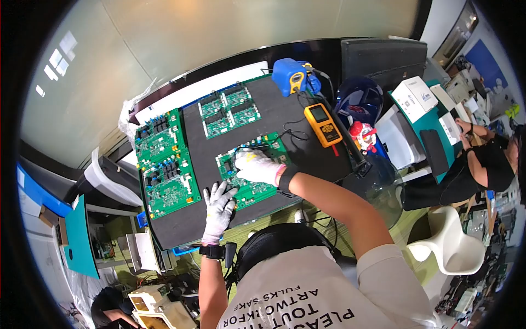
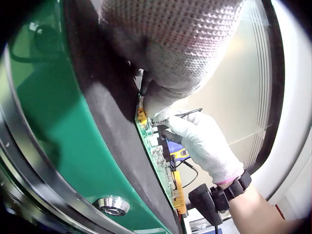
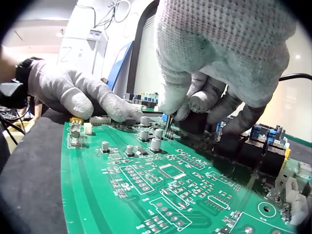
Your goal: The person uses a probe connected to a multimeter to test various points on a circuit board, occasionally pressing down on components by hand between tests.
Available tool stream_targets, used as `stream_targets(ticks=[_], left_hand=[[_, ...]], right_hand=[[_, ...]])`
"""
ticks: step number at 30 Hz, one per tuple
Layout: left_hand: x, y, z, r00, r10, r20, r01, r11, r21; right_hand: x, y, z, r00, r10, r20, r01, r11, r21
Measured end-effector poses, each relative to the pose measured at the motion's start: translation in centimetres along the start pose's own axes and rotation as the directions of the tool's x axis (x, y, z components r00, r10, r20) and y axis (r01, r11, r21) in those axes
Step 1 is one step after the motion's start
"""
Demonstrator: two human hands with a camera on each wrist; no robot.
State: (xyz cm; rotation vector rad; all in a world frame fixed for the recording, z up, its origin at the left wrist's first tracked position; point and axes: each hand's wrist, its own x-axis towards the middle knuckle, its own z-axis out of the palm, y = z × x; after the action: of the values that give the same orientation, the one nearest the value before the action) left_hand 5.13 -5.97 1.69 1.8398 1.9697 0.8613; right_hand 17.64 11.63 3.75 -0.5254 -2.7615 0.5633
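A green circuit board (image 1: 253, 196) lies on the dark mat in front of me, its small capacitors (image 3: 155, 144) standing upright. My gloved right hand (image 1: 257, 165) is over the board and pinches a slim metal-tipped tool (image 2: 159, 123) with a dark rear end. In the right wrist view the tool's tip points down among the parts close to the capacitors; I cannot tell its exact kind. My gloved left hand (image 1: 220, 205) has its fingers spread at the board's near left edge. Its fingertips (image 3: 119, 111) rest by the yellow and white connectors there.
More circuit boards lie at the left (image 1: 170, 183) and the back (image 1: 229, 109) of the mat. A yellow handheld meter (image 1: 323, 126) and a blue-and-yellow bench unit (image 1: 289, 77) stand to the right, with black cables. Another person (image 1: 482, 164) sits at a far right desk, near a white chair (image 1: 449, 241).
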Motion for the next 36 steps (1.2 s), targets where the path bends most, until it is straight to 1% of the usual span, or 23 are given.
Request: stream_targets(ticks=[5, 6, 7, 10, 11, 13, 14, 15, 17, 18, 19, 21, 22, 24, 25, 27, 28, 30, 31, 33, 34, 36], left_hand=[[0.1, -0.1, 0.1, 1.000, 0.003, 0.006, -0.003, 1.000, 0.022], [0.0, -0.1, 0.1, 1.000, -0.003, 0.004, 0.002, 1.000, 0.027], [0.0, 0.0, 0.1, 1.000, 0.016, -0.020, -0.015, 0.999, 0.032], [-0.1, -0.7, 0.6, 0.999, 0.040, -0.035, -0.038, 0.997, 0.063], [-0.1, -0.8, 0.7, 0.998, 0.044, -0.039, -0.040, 0.996, 0.085], [-0.2, -0.8, 0.8, 0.996, 0.053, -0.066, -0.047, 0.995, 0.085], [-0.2, -1.0, 0.8, 0.995, 0.066, -0.071, -0.061, 0.995, 0.081], [-0.2, -0.9, 0.8, 0.997, 0.055, -0.059, -0.050, 0.995, 0.090], [-0.3, -0.8, 0.7, 0.997, 0.045, -0.067, -0.040, 0.997, 0.071], [-0.3, -0.9, 0.8, 0.995, 0.054, -0.083, -0.047, 0.995, 0.089], [-0.3, -1.1, 0.9, 0.994, 0.024, -0.109, -0.016, 0.997, 0.074], [-0.4, -1.0, 0.7, 0.998, 0.026, -0.060, -0.024, 0.999, 0.039], [-0.4, -1.1, 0.9, 0.997, 0.018, -0.069, -0.015, 0.999, 0.042], [-0.4, -1.1, 1.0, 0.996, 0.003, -0.089, 0.000, 1.000, 0.029], [-0.4, -1.2, 1.1, 0.996, 0.007, -0.091, -0.004, 1.000, 0.030], [-0.5, -1.3, 1.2, 0.995, -0.005, -0.101, 0.008, 0.999, 0.031], [-0.5, -1.4, 1.3, 0.994, 0.007, -0.105, -0.002, 0.999, 0.042], [-0.5, -1.4, 1.4, 0.993, 0.024, -0.119, -0.017, 0.998, 0.060], [-0.5, -1.4, 1.4, 0.992, 0.013, -0.125, -0.006, 0.999, 0.053], [-0.5, -1.4, 1.4, 0.991, 0.028, -0.133, -0.022, 0.999, 0.049], [-0.5, -1.4, 1.6, 0.987, 0.035, -0.154, -0.028, 0.999, 0.046], [-0.6, -1.7, 2.0, 0.982, 0.037, -0.186, -0.031, 0.999, 0.035]], right_hand=[[0.0, -0.4, -0.6, 0.998, 0.042, 0.035, -0.042, 0.999, 0.005], [0.1, -0.7, -0.9, 0.997, 0.045, 0.056, -0.046, 0.999, 0.016], [0.2, -0.9, -1.3, 0.988, 0.077, 0.137, -0.077, 0.997, -0.009], [0.3, -0.3, -0.5, 0.990, 0.070, 0.122, -0.067, 0.997, -0.028], [0.4, -0.6, -0.6, 0.984, 0.104, 0.145, -0.096, 0.994, -0.056], [0.2, -0.3, -0.7, 0.991, 0.055, 0.118, -0.057, 0.998, 0.011], [0.0, 0.0, -0.5, 0.997, 0.030, 0.077, -0.034, 0.998, 0.049], [-0.1, -0.1, -0.7, 0.997, 0.019, 0.081, -0.023, 0.998, 0.058], [-0.3, 0.7, 0.1, 0.999, -0.036, -0.017, 0.038, 0.991, 0.131], [-0.3, 0.1, -0.5, 1.000, 0.003, 0.010, -0.005, 0.985, 0.170], [-0.6, -0.5, -1.3, 0.999, 0.018, -0.032, -0.012, 0.981, 0.194], [-1.2, -0.6, -1.0, 0.994, -0.047, -0.098, 0.066, 0.978, 0.199], [-1.6, -0.8, -0.7, 0.995, -0.063, -0.072, 0.076, 0.978, 0.196], [-2.4, -2.4, -1.1, 0.999, 0.000, -0.043, 0.011, 0.969, 0.246], [-2.7, -3.6, -1.7, 0.992, 0.118, 0.046, -0.126, 0.925, 0.359], [-3.5, -3.3, -0.2, 0.999, -0.009, -0.031, 0.018, 0.955, 0.295], [-3.9, -3.2, 0.4, 1.000, -0.015, -0.017, 0.019, 0.955, 0.295], [-4.4, -3.5, 1.0, 0.998, 0.060, -0.020, -0.050, 0.946, 0.320], [-4.6, -3.6, 1.0, 0.999, 0.054, -0.007, -0.048, 0.947, 0.318], [-4.6, -4.2, 0.7, 0.997, 0.071, -0.024, -0.057, 0.925, 0.375], [-4.6, -4.1, 0.8, 0.998, 0.065, -0.012, -0.056, 0.926, 0.374], [-4.7, -4.0, 1.0, 0.998, 0.027, -0.057, -0.007, 0.945, 0.327]])
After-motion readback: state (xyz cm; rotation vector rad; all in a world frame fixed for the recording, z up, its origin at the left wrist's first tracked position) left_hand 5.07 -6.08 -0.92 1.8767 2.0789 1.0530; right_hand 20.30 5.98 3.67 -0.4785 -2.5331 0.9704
